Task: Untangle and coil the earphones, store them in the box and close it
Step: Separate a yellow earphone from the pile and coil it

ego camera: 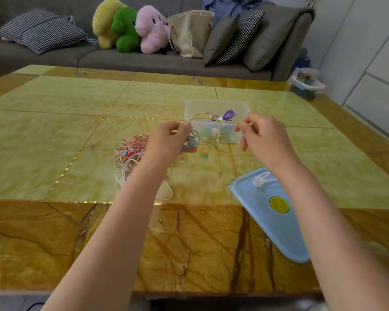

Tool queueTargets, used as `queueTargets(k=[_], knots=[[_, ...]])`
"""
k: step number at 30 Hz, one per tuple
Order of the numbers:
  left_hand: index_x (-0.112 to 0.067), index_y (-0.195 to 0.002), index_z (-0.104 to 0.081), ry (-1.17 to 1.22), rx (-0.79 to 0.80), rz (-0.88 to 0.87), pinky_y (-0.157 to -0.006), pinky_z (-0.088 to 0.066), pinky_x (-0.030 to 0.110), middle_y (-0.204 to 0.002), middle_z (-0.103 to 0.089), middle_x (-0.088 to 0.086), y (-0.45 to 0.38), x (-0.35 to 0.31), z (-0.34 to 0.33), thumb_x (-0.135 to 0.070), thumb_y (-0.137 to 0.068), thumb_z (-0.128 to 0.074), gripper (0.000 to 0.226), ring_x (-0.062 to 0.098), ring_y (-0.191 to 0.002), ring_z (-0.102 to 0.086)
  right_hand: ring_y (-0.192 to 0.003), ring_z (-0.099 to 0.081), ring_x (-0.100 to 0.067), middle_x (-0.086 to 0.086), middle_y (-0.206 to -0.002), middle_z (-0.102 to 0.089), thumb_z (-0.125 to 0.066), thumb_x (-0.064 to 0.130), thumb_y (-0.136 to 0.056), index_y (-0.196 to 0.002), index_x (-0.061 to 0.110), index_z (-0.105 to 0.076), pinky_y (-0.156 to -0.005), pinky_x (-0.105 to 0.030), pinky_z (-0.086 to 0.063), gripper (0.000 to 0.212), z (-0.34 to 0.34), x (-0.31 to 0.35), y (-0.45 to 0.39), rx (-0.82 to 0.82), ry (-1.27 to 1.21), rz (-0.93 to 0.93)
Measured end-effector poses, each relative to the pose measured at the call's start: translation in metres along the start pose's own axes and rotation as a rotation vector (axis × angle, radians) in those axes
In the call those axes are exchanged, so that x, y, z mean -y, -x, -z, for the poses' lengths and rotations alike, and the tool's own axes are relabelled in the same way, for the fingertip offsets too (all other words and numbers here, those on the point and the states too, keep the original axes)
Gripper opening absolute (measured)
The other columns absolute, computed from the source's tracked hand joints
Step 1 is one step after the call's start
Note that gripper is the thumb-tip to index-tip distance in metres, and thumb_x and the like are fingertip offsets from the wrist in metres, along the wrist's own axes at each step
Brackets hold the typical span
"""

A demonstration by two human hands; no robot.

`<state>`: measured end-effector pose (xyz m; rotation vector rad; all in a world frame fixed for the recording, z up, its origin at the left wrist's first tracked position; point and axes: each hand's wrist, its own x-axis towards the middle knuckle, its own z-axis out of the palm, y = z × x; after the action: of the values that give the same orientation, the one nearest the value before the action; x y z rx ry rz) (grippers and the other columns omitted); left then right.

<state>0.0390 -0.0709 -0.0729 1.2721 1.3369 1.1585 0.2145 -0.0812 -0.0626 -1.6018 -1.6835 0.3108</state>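
Observation:
A yellow earphone cable (203, 118) arcs in the air between my two hands, above the table. My left hand (167, 140) pinches one end, with loops and earbuds hanging below it. My right hand (259, 133) pinches the other end. Just behind the hands stands the clear plastic box (216, 104), open, with a coiled purple earphone (227, 114) inside. A tangle of red and white earphones (133, 149) lies on the table left of my left hand. The light blue lid (272, 218) lies near my right forearm, with white earbuds (259, 181) resting on it.
The yellow-green marble table (54, 135) stretches wide on the left. A grey sofa (144, 61) with cushions, plush toys and a beige bag (191, 32) runs behind it. A small clear container (307, 83) stands at the table's far right corner.

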Motion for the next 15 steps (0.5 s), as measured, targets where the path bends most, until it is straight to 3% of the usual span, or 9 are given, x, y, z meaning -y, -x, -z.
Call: queueTargets(k=[4, 9, 11, 15], knots=[[-0.010, -0.098, -0.060, 0.171, -0.020, 0.077, -0.056, -0.047, 0.017, -0.080, -0.064, 0.004, 0.002, 0.000, 0.005, -0.019, -0.093, -0.057, 0.011, 0.009, -0.061, -0.060, -0.030, -0.045, -0.005, -0.005, -0.075, -0.063, -0.041, 0.008, -0.094, -0.099, 0.025, -0.052, -0.035, -0.017, -0.038, 0.020, -0.004, 0.001, 0.003, 0.108, -0.099, -0.081], [-0.010, -0.079, -0.060, 0.224, 0.025, 0.121, -0.062, -0.046, 0.020, -0.071, -0.061, 0.006, 0.004, -0.001, 0.006, -0.013, -0.088, -0.062, 0.010, 0.011, -0.059, -0.053, -0.053, -0.064, -0.019, 0.002, -0.097, -0.057, -0.051, 0.006, -0.091, -0.121, 0.023, -0.045, -0.040, -0.026, -0.045, 0.035, -0.005, 0.013, 0.008, 0.289, -0.253, -0.055], [-0.011, -0.077, -0.062, 0.165, 0.043, 0.093, -0.064, -0.043, 0.022, -0.069, -0.062, 0.005, 0.004, 0.000, 0.004, -0.013, -0.088, -0.062, 0.011, 0.012, -0.058, -0.054, -0.054, -0.063, -0.019, -0.002, -0.104, -0.060, -0.053, 0.004, -0.090, -0.120, 0.019, -0.049, -0.040, -0.025, -0.042, 0.034, -0.004, 0.020, 0.010, 0.374, -0.353, -0.087], [-0.009, -0.081, -0.064, 0.138, 0.067, 0.074, -0.061, -0.045, 0.019, -0.072, -0.063, 0.005, 0.005, -0.001, 0.003, -0.013, -0.088, -0.062, 0.009, 0.010, -0.055, -0.059, -0.056, -0.063, -0.018, -0.004, -0.100, -0.064, -0.045, 0.000, -0.090, -0.106, 0.014, -0.058, -0.043, -0.024, -0.045, 0.025, -0.002, 0.026, 0.016, 0.454, -0.474, -0.145]])
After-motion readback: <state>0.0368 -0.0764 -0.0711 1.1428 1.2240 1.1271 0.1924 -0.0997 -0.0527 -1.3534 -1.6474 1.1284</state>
